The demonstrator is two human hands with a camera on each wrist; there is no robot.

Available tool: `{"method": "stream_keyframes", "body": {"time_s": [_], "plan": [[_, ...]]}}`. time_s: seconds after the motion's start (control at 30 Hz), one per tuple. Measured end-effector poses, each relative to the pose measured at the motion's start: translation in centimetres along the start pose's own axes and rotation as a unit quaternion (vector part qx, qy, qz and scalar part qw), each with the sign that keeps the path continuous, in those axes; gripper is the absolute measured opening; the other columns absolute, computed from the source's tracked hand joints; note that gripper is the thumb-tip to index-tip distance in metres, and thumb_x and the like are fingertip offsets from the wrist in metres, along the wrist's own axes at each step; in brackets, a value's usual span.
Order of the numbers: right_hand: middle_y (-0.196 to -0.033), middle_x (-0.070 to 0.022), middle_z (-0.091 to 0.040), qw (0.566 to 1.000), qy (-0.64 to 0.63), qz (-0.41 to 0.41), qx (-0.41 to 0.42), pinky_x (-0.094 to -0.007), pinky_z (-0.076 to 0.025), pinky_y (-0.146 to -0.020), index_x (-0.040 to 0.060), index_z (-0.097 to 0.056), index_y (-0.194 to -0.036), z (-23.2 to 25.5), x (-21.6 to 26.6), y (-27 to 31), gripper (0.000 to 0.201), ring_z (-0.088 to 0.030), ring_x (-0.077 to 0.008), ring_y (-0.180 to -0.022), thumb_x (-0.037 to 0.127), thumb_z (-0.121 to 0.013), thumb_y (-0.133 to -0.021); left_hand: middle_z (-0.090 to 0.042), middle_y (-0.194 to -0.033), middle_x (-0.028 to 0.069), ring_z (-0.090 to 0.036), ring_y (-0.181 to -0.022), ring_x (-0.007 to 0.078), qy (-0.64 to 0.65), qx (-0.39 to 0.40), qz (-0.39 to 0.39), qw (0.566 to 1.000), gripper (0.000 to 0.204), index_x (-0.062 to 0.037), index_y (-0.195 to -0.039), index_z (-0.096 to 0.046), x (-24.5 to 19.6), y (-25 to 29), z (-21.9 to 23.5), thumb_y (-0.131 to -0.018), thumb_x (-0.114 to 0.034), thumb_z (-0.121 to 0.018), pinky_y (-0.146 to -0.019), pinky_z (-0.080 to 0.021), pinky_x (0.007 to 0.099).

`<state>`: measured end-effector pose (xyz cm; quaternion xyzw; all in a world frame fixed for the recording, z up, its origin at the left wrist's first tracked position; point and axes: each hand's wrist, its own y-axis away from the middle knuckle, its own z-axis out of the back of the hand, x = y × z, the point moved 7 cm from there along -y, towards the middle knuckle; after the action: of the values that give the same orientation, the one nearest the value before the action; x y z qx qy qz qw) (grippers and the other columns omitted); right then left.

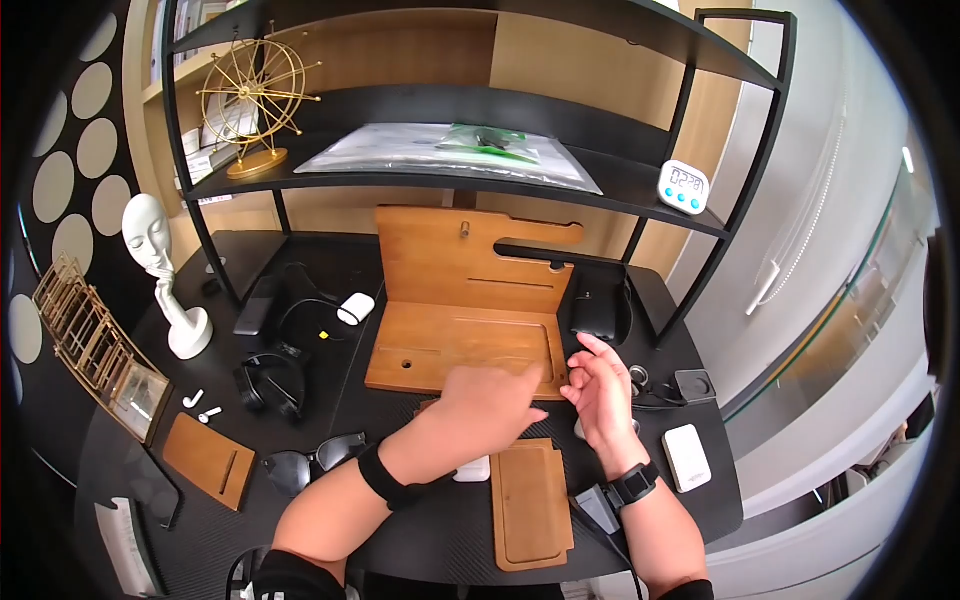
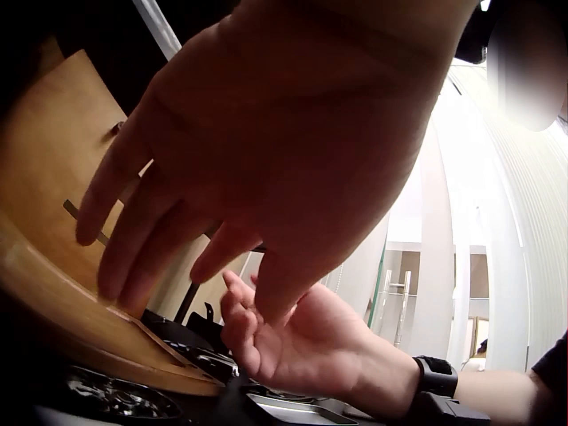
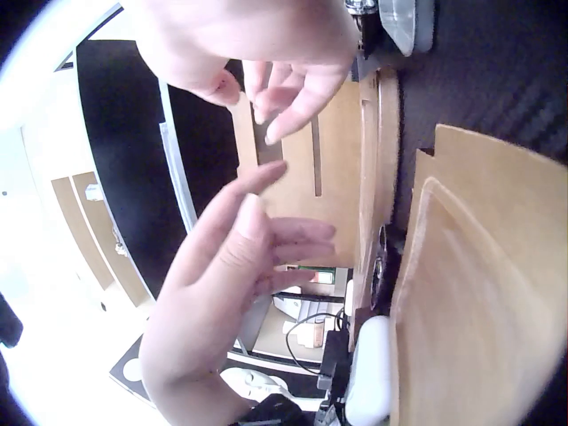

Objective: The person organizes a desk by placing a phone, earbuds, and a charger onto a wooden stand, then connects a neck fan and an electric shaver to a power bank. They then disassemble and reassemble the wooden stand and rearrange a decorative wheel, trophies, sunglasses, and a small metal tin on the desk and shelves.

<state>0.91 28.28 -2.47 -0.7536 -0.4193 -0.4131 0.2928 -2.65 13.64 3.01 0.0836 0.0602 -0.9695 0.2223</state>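
A wooden desk stand (image 1: 470, 255), with an upright slotted back panel and a flat base, stands before me. My left hand (image 1: 475, 405), black band at the wrist, reaches over the front right of the base with fingers extended and nothing in them. At the base's right edge, my right hand (image 1: 602, 400) is raised, palm toward the left hand, fingers loosely bent and holding nothing. The left wrist view has the right hand (image 2: 311, 346) just beyond the left thumb. A loose wooden tray (image 1: 530, 505) lies between my forearms.
Sunglasses (image 1: 315, 462), a wooden panel (image 1: 210, 460) and black headphones (image 1: 270, 385) lie to the left. On the right are a white power bank (image 1: 686, 458) and a black pouch (image 1: 600, 305). A black shelf (image 1: 420, 185) holding a timer (image 1: 684, 188) spans the back.
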Motion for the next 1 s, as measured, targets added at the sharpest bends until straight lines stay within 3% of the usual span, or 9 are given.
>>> {"method": "stream_keyframes", "body": {"time_s": [0.1,0.13,0.23,0.27,0.33,0.37,0.43,0.87,1.0], "plan": [[-0.106,-0.0103,-0.057,0.993,-0.06,-0.045,0.089,-0.0335,-0.053,-0.076,0.0057,-0.04,-0.131,-3.7,0.2,1.4,0.044,-0.059,-0.0173,-0.09,0.021,-0.051,-0.092,-0.061,-0.101,0.0217,-0.061,-0.093,0.0352,0.08,-0.098,-0.022,0.992,0.054,-0.0055,-0.121,-0.048,-1.3,-0.1,1.1,-0.082,-0.041,-0.062,-0.072,-0.05,0.0424],[-0.126,-0.0172,-0.048,0.981,-0.054,-0.071,0.172,-0.0409,-0.046,-0.093,0.0083,-0.024,-0.142,-4.0,-0.5,1.7,0.06,-0.051,-0.0275,-0.116,0.03,-0.05,-0.093,-0.05,-0.115,0.0275,-0.052,-0.106,0.0407,0.065,-0.147,-0.061,0.985,0.063,-0.0072,-0.129,-0.042,-1.8,0.0,1.1,-0.082,-0.044,-0.061,-0.081,-0.046,0.0463],[-0.14,-0.0246,-0.033,0.963,-0.055,-0.061,0.258,-0.042,-0.035,-0.104,0.0194,0.003,-0.148,-6.7,0.1,3.8,0.077,-0.037,-0.0333,-0.13,0.03,-0.05,-0.094,-0.03,-0.134,0.0354,-0.035,-0.124,0.0484,0.042,-0.189,-0.103,0.976,0.076,-0.0121,-0.139,-0.034,-3.4,0.3,0.3,-0.078,-0.049,-0.063,-0.093,-0.037,0.0558],[-0.14,-0.0246,-0.033,0.962,-0.056,-0.062,0.261,-0.042,-0.035,-0.104,0.0194,0.003,-0.148,-6.7,0.2,4.0,0.077,-0.037,-0.0333,-0.13,0.03,-0.05,-0.094,-0.021,-0.139,0.0376,-0.027,-0.129,0.0506,0.037,-0.186,-0.109,0.976,0.081,-0.0154,-0.142,-0.033,-3.8,0.3,0.1,-0.075,-0.049,-0.066,-0.095,-0.032,0.0615],[-0.151,-0.0192,-0.012,0.946,-0.049,-0.056,0.315,-0.0451,-0.027,-0.107,0.0289,0.008,-0.147,-7.3,0.3,4.8,0.085,-0.02,-0.0359,-0.137,0.016,-0.051,-0.088,-0.015,-0.141,0.0378,-0.022,-0.131,0.051,0.057,-0.178,-0.11,0.976,0.082,-0.0163,-0.141,-0.036,-4.0,0.2,-0.1,-0.074,-0.051,-0.067,-0.096,-0.028,0.0638],[-0.149,-0.021,-0.015,0.916,-0.048,0.042,0.396,-0.0474,-0.023,-0.108,0.028,0.01,-0.147,-8.4,1.7,5.6,0.091,-0.022,-0.0362,-0.136,0.007,-0.053,-0.084,-0.01,-0.142,0.0379,-0.017,-0.133,0.0513,0.079,-0.171,-0.113,0.976,0.083,-0.0171,-0.14,-0.038,-4.2,0.2,-0.1,-0.072,-0.052,-0.068,-0.096,-0.024,0.0662],[-0.148,-0.0213,-0.017,0.921,-0.043,0.026,0.387,-0.0468,-0.024,-0.108,0.0274,0.01,-0.147,-8.6,1.5,5.5,0.09,-0.023,-0.0359,-0.135,0.008,-0.052,-0.085,-0.003,-0.144,0.0378,-0.01,-0.135,0.0507,0.113,-0.175,-0.118,0.971,0.084,-0.0195,-0.138,-0.043,-4.2,0.0,-0.3,-0.067,-0.054,-0.072,-0.098,-0.018,0.0682],[-0.137,-0.025,-0.037,0.943,0.024,-0.135,0.304,-0.0398,-0.036,-0.102,0.0213,0.006,-0.147,-7.8,-1.2,4.6,0.076,-0.039,-0.0322,-0.128,0.014,-0.049,-0.095,-0.022,-0.138,0.0393,-0.029,-0.127,0.0496,0.059,-0.296,-0.092,0.949,0.096,-0.0166,-0.142,-0.035,-3.0,1.1,-1.8,-0.06,-0.044,-0.078,-0.091,-0.041,0.0514],[-0.132,-0.0236,-0.043,0.93,0.099,-0.117,0.335,-0.0331,-0.04,-0.096,0.0156,-0.01,-0.148,-7.3,-1.4,5.0,0.075,-0.044,-0.028,-0.124,0.029,-0.057,-0.091,-0.041,-0.121,0.0325,-0.047,-0.107,0.0438,0.054,-0.135,-0.068,0.987,0.093,-0.0127,-0.143,-0.027,-3.5,2.4,-0.4,-0.069,-0.046,-0.072,-0.08,-0.047,0.0455]]}}
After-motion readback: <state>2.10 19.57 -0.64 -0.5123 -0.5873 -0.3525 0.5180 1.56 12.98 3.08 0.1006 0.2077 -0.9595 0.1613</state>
